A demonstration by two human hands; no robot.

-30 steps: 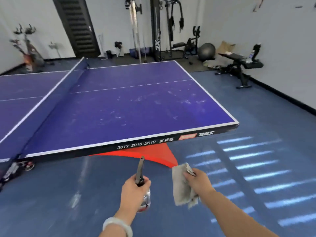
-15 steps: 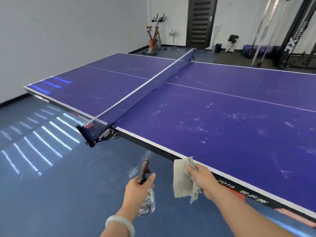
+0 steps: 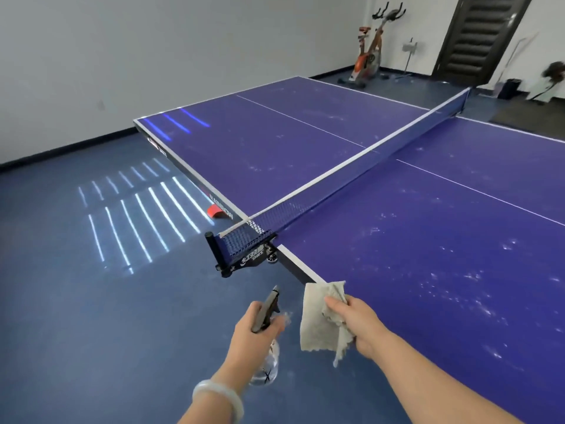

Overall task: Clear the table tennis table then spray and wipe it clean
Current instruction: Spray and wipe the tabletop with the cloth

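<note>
The surface (image 3: 428, 240) I have to clean lies ahead of me and to my right, a purple playing top flecked all over with pale smudges and dust marks. I see nothing loose lying on it, so I judge the clearing done and the spraying and wiping yet to come. Its long axis runs from my right away to the far left corner by the wall, and the net (image 3: 351, 166) crosses it, its near clamp post (image 3: 214, 252) just ahead of my left hand. The near white edge of the surface runs on a slant from that post down towards my right hand.

My right hand (image 3: 351, 319) is the nearer one: it hangs right at the edge, its fingers bunched on a grey cloth (image 3: 318, 319) that droops below my grip, its top corner overlapping the white edge line in this view. I cannot tell whether the cloth touches the surface. My left hand (image 3: 255, 332) stays out over the blue floor, wrapped round the neck of a clear spray bottle (image 3: 266, 362), with the dark nozzle (image 3: 270, 304) pointing up and forward towards the net post, not yet over the purple top.

So the dirty half beside me lies rightward and forward of both hands. As I judge it, the bottle must swing right, across the edge, before any spray lands where it should, and the cloth can follow with a short reach. The far half beyond the net is well apart from me.
</note>
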